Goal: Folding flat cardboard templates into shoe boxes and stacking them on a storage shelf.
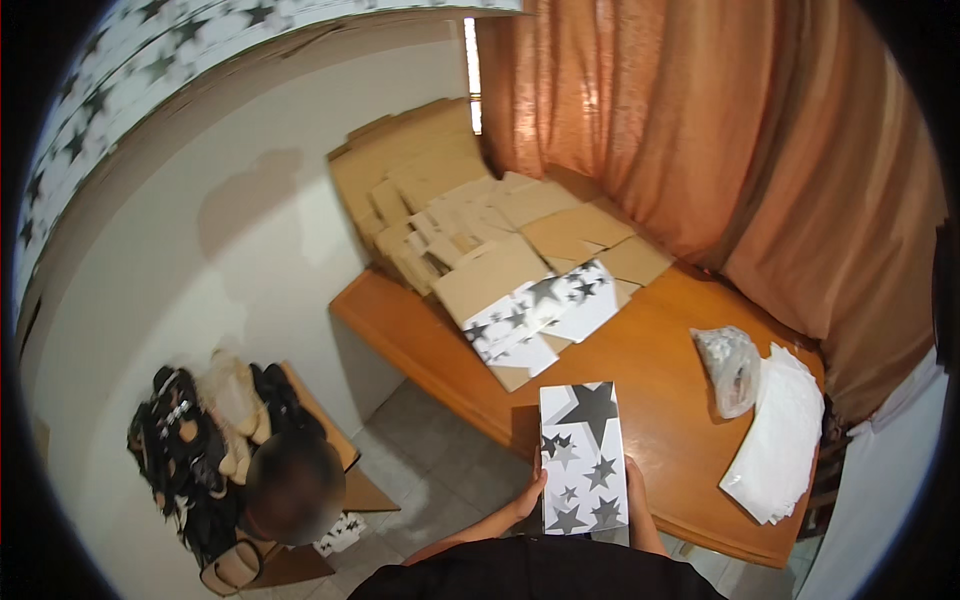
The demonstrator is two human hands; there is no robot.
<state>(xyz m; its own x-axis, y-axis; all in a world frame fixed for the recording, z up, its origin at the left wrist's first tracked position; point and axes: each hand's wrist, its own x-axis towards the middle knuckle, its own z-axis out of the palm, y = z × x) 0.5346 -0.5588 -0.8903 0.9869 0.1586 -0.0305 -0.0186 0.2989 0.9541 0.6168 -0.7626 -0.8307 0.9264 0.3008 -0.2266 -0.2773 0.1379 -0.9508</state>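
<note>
Nearest to us, both hands hold a white box printed with grey and black stars (584,458), upright over the near edge of the wooden table (660,400). Our left hand (530,494) has its fingers curled around the box's left side; our right hand (636,487) presses on the right side, though we cannot tell how its fingers lie. We judge the box could slip or catch the table edge, since the hold sits low on it. Right of it lie a stack of white sheets (780,440) and a clear crumpled bag (728,368). Farther off, flattened star-printed boxes (540,315) rest against a heap of brown cardboard blanks (470,205), which could slide if nudged. Down at left, another person (293,487) sits by a pile of shoes (205,440).
</note>
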